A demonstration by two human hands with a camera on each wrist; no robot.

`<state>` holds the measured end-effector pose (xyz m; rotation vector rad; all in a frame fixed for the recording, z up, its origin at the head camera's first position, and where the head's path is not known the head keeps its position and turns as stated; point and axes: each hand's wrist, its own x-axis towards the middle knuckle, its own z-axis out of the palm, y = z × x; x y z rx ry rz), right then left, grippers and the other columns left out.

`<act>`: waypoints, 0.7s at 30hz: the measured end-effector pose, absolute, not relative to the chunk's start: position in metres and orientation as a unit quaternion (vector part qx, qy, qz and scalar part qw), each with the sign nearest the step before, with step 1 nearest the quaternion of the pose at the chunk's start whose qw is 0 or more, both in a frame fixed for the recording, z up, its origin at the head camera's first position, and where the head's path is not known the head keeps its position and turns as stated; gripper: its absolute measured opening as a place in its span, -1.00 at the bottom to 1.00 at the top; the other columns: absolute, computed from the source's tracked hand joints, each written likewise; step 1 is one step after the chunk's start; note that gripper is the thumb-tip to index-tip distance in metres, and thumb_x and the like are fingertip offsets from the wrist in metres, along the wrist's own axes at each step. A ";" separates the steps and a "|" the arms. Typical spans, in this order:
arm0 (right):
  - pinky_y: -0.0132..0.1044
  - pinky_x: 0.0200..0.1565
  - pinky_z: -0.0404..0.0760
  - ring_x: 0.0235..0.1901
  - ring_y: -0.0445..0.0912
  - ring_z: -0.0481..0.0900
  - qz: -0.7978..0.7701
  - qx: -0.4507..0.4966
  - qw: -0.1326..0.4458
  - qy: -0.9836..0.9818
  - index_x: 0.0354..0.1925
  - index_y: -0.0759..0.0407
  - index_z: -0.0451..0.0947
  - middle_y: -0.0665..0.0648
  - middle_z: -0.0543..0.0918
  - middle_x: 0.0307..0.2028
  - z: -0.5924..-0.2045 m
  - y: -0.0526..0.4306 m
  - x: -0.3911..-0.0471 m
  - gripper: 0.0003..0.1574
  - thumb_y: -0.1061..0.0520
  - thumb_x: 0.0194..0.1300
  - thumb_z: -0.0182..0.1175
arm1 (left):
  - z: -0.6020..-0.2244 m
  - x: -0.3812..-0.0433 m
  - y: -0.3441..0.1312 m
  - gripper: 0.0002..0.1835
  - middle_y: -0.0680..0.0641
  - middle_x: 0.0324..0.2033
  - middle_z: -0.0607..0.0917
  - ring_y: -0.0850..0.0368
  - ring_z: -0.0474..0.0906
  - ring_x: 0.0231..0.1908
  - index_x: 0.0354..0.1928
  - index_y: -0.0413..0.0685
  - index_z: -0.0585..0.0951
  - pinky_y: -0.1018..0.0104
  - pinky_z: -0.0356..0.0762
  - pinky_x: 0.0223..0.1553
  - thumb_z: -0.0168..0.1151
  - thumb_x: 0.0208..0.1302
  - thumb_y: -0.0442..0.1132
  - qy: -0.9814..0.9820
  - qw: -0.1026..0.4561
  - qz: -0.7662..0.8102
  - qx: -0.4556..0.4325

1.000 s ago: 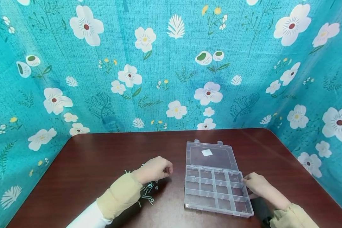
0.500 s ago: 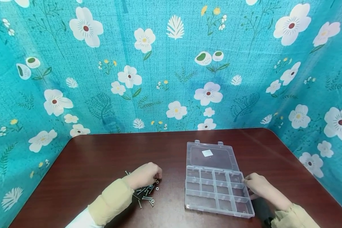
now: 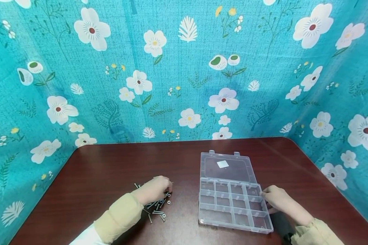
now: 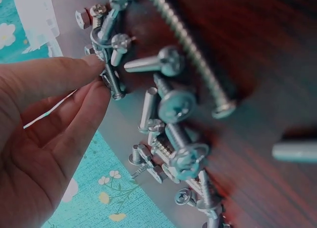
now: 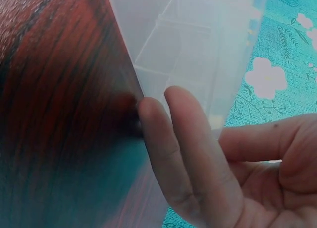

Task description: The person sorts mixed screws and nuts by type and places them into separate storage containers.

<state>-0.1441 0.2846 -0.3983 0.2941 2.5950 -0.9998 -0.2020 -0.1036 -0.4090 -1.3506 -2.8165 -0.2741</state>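
My left hand is over a loose pile of screws and nuts on the table. In the left wrist view its thumb and forefinger come together at a small metal fastener, partly hidden by the fingertips; a short screw lies right beside them. Bolts with washers and a long screw lie nearby. My right hand holds the right edge of a clear plastic compartment box. In the right wrist view two fingers lie along the box's wall, with the thumb apart from them.
The box's lid is folded back flat behind it, with a white label. Dark wooden table lies beneath everything. A blue flowered cloth hangs along the back and sides.
My left hand has moved left and slightly down, from beside the pile back to it, its fingertips now at the fasteners. The right hand and box have stayed put.
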 end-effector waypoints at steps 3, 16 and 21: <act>-0.20 -0.47 0.59 -0.48 -0.02 0.59 -0.350 0.104 0.180 0.913 -0.10 0.73 0.32 0.24 0.54 -0.46 -0.399 0.285 -0.145 -0.54 0.24 0.32 -0.11 | -0.410 -0.202 -0.103 -0.81 0.06 -0.54 0.60 0.23 0.49 -0.45 -0.53 -0.07 0.63 0.42 0.46 -0.40 0.26 -0.17 -0.53 -0.903 -0.007 -0.082 -0.422; -0.20 -0.48 0.59 -0.48 0.00 0.60 -0.354 0.098 0.174 0.914 -0.11 0.74 0.31 0.23 0.54 -0.47 -0.402 0.285 -0.145 -0.55 0.25 0.31 -0.11 | -0.409 -0.202 -0.100 -0.78 0.09 -0.57 0.53 0.30 0.38 -0.53 -0.50 -0.09 0.57 0.49 0.38 -0.52 0.27 -0.21 -0.54 -0.911 -0.076 -0.146 -0.378; -0.21 -0.51 0.59 -0.50 -0.01 0.60 -0.346 0.097 0.166 0.918 -0.14 0.72 0.35 0.22 0.55 -0.50 -0.402 0.286 -0.144 -0.56 0.24 0.29 -0.10 | -0.404 -0.204 -0.093 -0.80 0.12 -0.59 0.52 0.36 0.42 -0.54 -0.52 -0.10 0.52 0.51 0.43 -0.49 0.27 -0.16 -0.52 -0.902 -0.109 -0.223 -0.353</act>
